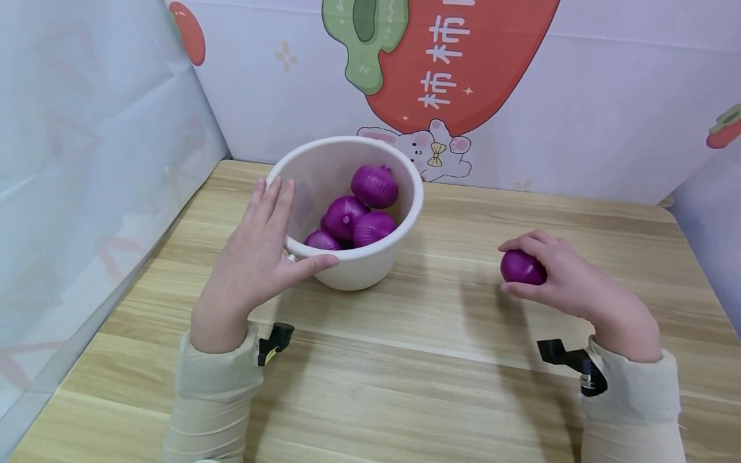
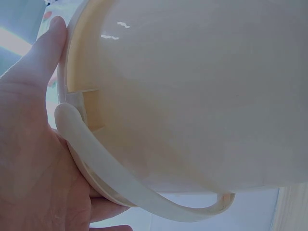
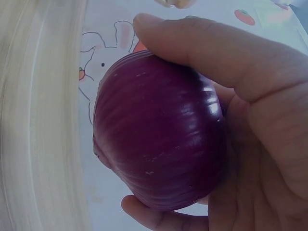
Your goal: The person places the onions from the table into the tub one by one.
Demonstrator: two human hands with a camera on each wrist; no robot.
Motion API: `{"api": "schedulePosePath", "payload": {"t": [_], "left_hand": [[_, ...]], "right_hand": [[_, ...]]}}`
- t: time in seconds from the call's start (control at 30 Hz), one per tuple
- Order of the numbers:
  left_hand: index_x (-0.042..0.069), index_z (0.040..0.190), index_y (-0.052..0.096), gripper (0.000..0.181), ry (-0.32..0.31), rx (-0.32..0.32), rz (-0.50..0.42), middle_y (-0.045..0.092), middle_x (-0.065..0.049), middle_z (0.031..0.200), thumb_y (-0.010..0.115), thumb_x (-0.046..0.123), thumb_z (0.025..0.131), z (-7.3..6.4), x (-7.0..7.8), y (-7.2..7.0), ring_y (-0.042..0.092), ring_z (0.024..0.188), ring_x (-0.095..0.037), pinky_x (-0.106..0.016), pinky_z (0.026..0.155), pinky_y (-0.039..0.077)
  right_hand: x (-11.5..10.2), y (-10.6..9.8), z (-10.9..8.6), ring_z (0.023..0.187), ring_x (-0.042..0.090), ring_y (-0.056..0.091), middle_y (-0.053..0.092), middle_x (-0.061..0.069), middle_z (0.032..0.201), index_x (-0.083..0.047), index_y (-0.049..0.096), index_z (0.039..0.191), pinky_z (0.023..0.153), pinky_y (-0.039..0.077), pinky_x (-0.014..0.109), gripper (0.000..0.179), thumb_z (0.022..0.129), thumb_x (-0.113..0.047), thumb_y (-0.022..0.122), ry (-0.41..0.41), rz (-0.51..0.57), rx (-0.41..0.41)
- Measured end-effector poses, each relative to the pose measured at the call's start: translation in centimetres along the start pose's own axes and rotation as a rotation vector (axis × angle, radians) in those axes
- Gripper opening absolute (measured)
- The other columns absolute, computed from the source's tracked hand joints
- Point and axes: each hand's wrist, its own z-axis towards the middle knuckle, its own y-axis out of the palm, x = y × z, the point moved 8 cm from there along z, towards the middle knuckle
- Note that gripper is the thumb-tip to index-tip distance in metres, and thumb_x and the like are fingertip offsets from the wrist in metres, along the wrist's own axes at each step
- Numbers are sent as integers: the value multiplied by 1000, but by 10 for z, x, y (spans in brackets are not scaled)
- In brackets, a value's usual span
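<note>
A white bucket stands toward the back left of the table, with several purple onions heaped inside. Against its near left rim rests my left hand, fingers spread and fairly straight, thumb along the front edge. The left wrist view shows the bucket's smooth outer wall and its curved handle beside the palm. To the right, my right hand grips a single purple onion between thumb and fingers. That onion fills the middle of the right wrist view, apparently held above the tabletop.
The wooden table extends under both arms. A printed cloth backdrop rises behind its far edge, and a pale sheet hangs along the left side. Dark camera mounts stick out from the wrists.
</note>
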Motion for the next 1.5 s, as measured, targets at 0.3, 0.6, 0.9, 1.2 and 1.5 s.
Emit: {"api": "schedulePosePath", "payload": {"t": [0.3,0.6,0.9,1.2,1.5], "left_hand": [[10,160,16,113,-3,-2,7,17,-16,166,67,70,79,-1,0,0,2,156,-35,-66,115,28],[11,160,15,113,-3,-2,4,16,-15,166,66,71,80,0,0,1,2,156,-35,-66,115,28],[11,160,15,113,-7,-3,5,16,-16,166,66,72,80,0,-2,2,2,156,-36,-66,114,29],[10,160,14,114,-2,-7,9,15,-16,166,67,71,80,2,-1,1,1,156,-36,-65,115,28],[10,160,15,113,-4,-9,8,16,-17,166,67,70,79,2,0,1,2,156,-36,-65,115,28]], "right_hand": [[-8,-1,5,106,37,50,57,14,123,-16,61,125,77,52,46,51,81,-25,83,-30,-16,15],[-22,-3,17,112,38,49,55,14,127,-16,62,125,83,52,52,50,81,-27,82,-61,-22,7],[-35,-3,25,113,39,48,55,13,129,-15,61,127,81,55,50,53,81,-31,83,-79,-20,-13],[-44,-8,29,111,37,48,55,13,127,-15,61,127,78,54,49,52,81,-29,82,-115,-22,5],[-52,-14,32,112,36,48,55,13,127,-15,61,126,79,54,49,51,81,-27,83,-145,-16,19]]}}
